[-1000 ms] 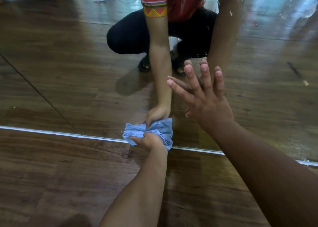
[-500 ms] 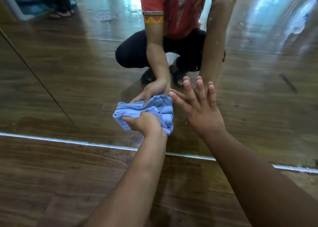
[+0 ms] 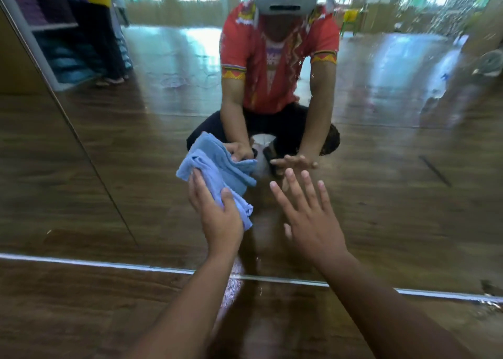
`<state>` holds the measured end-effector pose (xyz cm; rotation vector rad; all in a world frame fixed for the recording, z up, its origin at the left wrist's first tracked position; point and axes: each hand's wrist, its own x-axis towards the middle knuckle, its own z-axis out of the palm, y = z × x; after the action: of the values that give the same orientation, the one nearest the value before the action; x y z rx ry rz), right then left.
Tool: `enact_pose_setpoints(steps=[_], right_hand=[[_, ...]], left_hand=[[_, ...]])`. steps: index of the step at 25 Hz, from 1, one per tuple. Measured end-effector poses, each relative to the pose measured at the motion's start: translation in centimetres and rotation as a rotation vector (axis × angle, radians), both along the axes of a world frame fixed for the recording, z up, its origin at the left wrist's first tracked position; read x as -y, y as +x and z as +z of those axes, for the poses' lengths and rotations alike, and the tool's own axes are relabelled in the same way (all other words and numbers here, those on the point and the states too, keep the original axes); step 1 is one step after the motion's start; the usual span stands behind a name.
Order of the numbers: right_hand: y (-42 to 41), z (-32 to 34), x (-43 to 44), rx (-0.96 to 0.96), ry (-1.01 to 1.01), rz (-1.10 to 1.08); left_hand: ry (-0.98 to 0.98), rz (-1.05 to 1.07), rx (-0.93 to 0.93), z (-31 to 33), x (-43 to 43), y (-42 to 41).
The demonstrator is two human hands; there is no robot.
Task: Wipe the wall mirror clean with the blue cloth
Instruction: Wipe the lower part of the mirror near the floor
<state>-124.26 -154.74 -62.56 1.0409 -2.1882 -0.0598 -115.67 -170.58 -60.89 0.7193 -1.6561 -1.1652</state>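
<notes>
Up at the left, the large wall mirror [image 3: 408, 168] reflects a white shelving unit [image 3: 46, 56] stacked with blue and purple items, too blurred to identify. The left hand [image 3: 217, 217] grips the crumpled light-blue cloth [image 3: 217, 165], thumb on its near side and fingers curled into the bunch, and presses it against the lower glass, above the pale strip [image 3: 81, 260] where the mirror meets the dark wooden plank floor [image 3: 81, 318]. Just beside it, the right hand [image 3: 310, 222] is held flat, fingers straight and spread, holding nothing. Its fingertips nearly meet their reflection, but whether the palm touches the glass cannot be told. Both forearms are cut off at the bottom edge, and the left hand hides part of the cloth.
</notes>
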Motion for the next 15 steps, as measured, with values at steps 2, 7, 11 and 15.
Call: enact_pose_setpoints(steps=[2,7,11,15], right_hand=[[0.1,2.4,0.0,-0.026,-0.041,-0.026],[-0.5,8.1,0.4,-0.084,-0.095,-0.098],[-1.3,12.5,0.5,-0.103,-0.147,-0.111],[-1.8,16.2,0.8,-0.079,-0.196,-0.128]], left_hand=[[-0.191,-0.012,0.007,1.9,0.6,-0.2],[-0.422,0.002,-0.029,6.3,2.0,-1.7],[-0.698,0.096,0.041,10.7,4.2,-2.7],[-0.875,0.138,0.124,14.9,6.8,-2.7]])
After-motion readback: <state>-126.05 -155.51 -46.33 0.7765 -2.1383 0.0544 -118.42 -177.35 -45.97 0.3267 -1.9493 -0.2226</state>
